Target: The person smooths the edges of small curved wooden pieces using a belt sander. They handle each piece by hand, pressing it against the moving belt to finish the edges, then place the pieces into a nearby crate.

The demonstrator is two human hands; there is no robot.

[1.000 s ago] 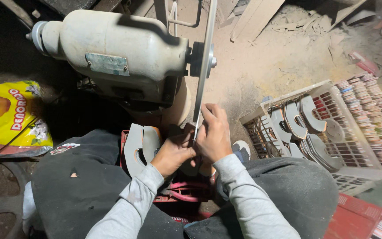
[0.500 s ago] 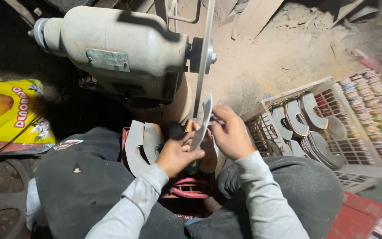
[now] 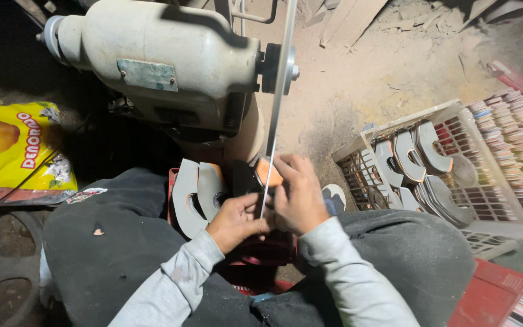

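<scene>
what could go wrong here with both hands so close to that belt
Both the left hand and right hand pinch a small orange-topped piece right at the thin belt of the grey motor; a slip might bring fingertips onto it. The loose grey sleeves sit near the belt and may snag. The curved grey cutouts propped by the knees could get knocked over.
</scene>
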